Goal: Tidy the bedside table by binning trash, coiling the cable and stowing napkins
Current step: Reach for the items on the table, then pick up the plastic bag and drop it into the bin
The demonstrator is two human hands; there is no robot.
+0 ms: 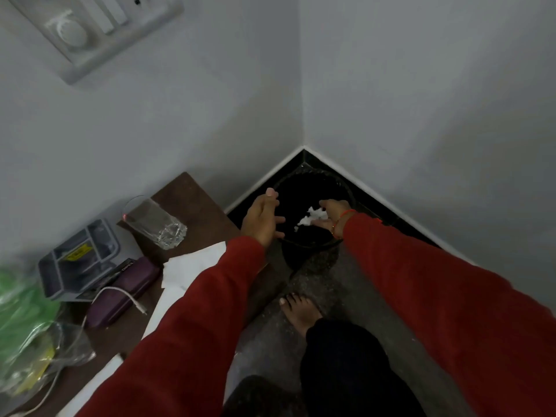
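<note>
The tissue, a crumpled white wad, sits at my right hand over the mouth of the bin. I can't tell whether that grip is grasping it or has released it; the fingers look loosely spread under and beside the wad, so I judge this as the drop. The bin stands in the far corner, just right of the desk, which is why both arms stretch out over the floor.

My left hand hovers at the bin's left rim, fingers straight, grip released and empty, likely having steadied or shed scraps.

On the desk to the left the rest waits: the white cable lies uncoiled across a purple case, and paper, possibly the napkins, lies partly under my left sleeve. A glass stands at the far edge, beside a grey box.

The bin's inside is black and unreadable. A green bag at the near left is blurred and cut off.
</note>
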